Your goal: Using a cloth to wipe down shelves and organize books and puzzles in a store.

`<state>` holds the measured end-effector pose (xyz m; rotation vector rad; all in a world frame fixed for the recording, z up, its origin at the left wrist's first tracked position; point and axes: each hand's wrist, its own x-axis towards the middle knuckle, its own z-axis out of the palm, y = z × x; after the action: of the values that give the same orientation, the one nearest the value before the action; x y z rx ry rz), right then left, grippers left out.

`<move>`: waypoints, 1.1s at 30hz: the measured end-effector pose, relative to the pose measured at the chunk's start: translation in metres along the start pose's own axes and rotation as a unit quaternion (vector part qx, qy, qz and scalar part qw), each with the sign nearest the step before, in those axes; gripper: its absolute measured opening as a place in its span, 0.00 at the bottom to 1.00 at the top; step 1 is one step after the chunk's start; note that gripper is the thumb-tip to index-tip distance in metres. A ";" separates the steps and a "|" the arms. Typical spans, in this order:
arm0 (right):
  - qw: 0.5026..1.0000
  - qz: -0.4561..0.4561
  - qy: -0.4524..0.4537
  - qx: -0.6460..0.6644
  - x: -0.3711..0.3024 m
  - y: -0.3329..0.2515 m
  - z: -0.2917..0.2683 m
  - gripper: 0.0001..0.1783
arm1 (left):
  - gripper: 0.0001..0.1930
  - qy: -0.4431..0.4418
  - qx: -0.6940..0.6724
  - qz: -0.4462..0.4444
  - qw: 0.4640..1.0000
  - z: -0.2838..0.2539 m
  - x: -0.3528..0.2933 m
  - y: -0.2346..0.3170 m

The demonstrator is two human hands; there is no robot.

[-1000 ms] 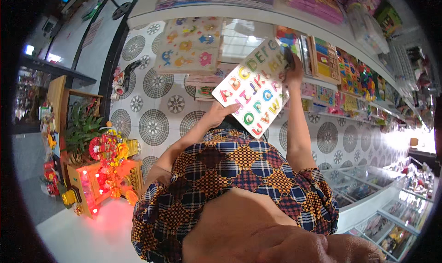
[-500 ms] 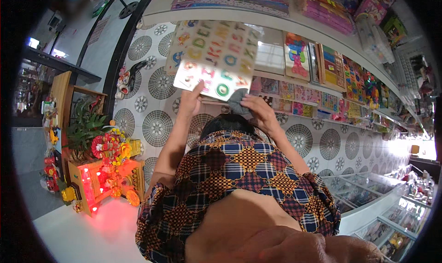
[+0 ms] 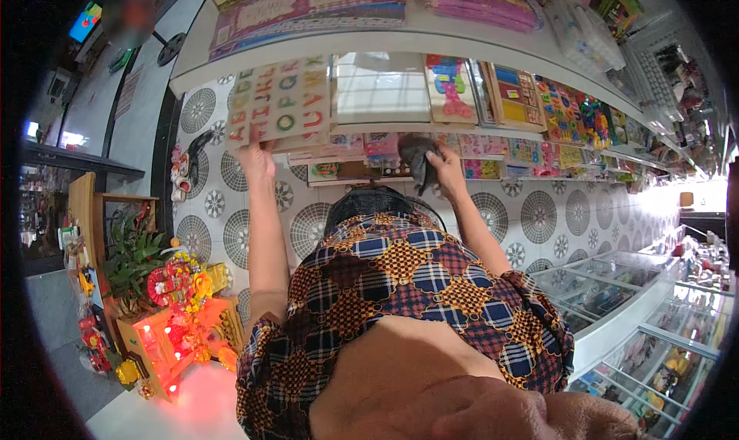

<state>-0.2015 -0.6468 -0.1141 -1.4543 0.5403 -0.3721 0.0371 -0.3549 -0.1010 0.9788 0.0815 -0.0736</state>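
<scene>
Letter board (image 3: 281, 105) is at the person's front left, on or just over the lower shelf (image 3: 385, 129), its far part going in behind the edge of the upper shelf (image 3: 308, 47). Can't tell whether it's fully resting or partly carried by the hand; a pale edge shows just under its near side. Left hand (image 3: 259, 161) is closed on the near edge, toward the left corner; finger split too small to read. Likely gripped there since the upper shelf blocks reach from above and the near edge is the accessible one. Right hand (image 3: 449, 170) is closed on a bunched grey cloth (image 3: 417, 157), held near the shelf front, apart from the board; probably why the left hand alone has the board. Shiny panel (image 3: 379, 86) sits right of the board, then an upright-looking toy board (image 3: 453, 92) beyond it. Orientation: letter rows run away from the person, letter tops pointing left, so the text reads sideways from here. Long axis probably runs front to back, along the rows; far end hidden, so not confirmed. Face with letters is up.
</scene>
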 end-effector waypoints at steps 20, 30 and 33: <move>0.980 0.169 -0.003 0.105 0.038 0.058 -0.054 0.16 | 0.15 -0.144 0.351 0.128 0.916 0.066 -0.126 0.006; 0.986 0.117 -0.012 -0.122 0.008 0.063 -0.070 0.18 | 0.32 -0.291 0.636 0.039 0.714 0.122 -0.051 -0.175; 0.983 0.152 0.003 -0.100 -0.002 0.070 -0.089 0.19 | 0.35 -0.236 0.670 0.075 0.700 0.128 -0.053 -0.181</move>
<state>-0.2581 -0.7128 -0.1861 -1.5347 0.8112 -0.0824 -0.0289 -0.5605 -0.1738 2.4093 -0.6314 -0.2522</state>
